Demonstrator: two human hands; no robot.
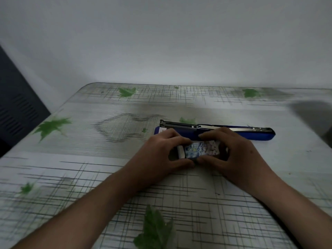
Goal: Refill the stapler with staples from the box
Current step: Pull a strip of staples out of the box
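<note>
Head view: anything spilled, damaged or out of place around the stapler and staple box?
Nothing stands out. The stapler lies opened flat on the table. The left hand and right hand grip the staple box, its white tray slid partly out leftward. No loose staples show.

Single head-worn view looks forward and down, apparently close over the table (89,159), facing the wall (161,42)

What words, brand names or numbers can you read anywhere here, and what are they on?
Nothing here is legible.
Box, held between the left hand and right hand: blue and white print, too blurred to read.
Stapler: a pale sticker at its left end, too small and blurred to read.
Table: only leaves and lines, no writing.
</note>
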